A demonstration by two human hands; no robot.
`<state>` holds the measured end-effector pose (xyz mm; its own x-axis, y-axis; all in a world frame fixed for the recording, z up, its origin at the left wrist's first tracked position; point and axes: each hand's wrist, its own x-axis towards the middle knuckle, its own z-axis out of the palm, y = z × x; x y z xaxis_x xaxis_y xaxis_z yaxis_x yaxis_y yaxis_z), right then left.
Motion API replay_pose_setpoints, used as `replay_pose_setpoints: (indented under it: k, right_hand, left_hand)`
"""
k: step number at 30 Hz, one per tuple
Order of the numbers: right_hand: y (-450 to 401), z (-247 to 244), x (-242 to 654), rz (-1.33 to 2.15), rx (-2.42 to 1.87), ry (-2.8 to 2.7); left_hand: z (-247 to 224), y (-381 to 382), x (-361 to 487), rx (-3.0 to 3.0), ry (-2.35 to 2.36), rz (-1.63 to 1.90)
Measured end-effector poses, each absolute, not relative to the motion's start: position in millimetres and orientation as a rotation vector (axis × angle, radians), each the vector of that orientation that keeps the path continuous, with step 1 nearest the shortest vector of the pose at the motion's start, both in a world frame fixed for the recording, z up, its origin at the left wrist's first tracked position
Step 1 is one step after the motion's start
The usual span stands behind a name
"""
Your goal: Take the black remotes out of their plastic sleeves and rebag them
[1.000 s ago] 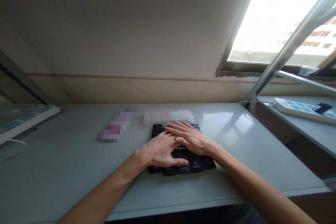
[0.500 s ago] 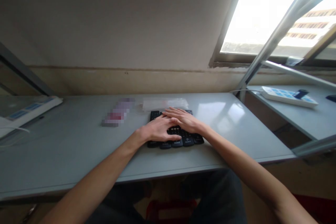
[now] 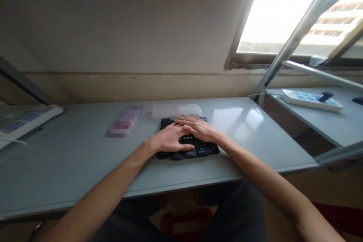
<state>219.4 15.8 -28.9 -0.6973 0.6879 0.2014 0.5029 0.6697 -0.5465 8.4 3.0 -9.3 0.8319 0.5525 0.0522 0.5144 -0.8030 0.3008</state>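
Note:
Several black remote controls (image 3: 190, 153) lie side by side on the grey table, their rounded lower ends facing me and rows of small buttons showing higher up. My left hand (image 3: 171, 138) rests flat across the ones at the left and middle, thumb stretched out to the right. Over the upper right part of the row lies my right hand (image 3: 198, 127), palm down with its fingers extended to the left, overlapping the left hand's fingertips. Both hands are open, and they cover much of the remotes' middle.
Clear plastic bags (image 3: 176, 110) lie just behind the remotes. A blurred-out purple and red item (image 3: 124, 121) is on the left. Power strips stand at the far left (image 3: 31, 123) and on the right-hand table (image 3: 312, 100). A metal frame post (image 3: 286, 49) rises beside the window.
The view has shifted slightly. Both hands stay on the remote controls in nearly the same pose.

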Motion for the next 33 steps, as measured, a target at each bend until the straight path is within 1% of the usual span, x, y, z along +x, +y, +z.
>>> replay_pose_setpoints:
  k: [10, 16, 24, 33]
  right_hand:
    - [13, -28, 221, 0.646, -0.878, -2.451]
    - [11, -20, 222, 0.663, -0.879, -2.361]
    - [8, -20, 223, 0.637, -0.872, -2.312]
    - [11, -22, 225, 0.572, -0.998, -2.065]
  left_hand:
    - [-12, 4, 8, 2.735, 0.882, 0.195]
    - [-11, 6, 8, 2.773, 0.813, 0.161]
    - [-13, 6, 8, 2.763, 0.773, 0.200]
    - [-16, 7, 9, 2.734, 0.788, 0.131]
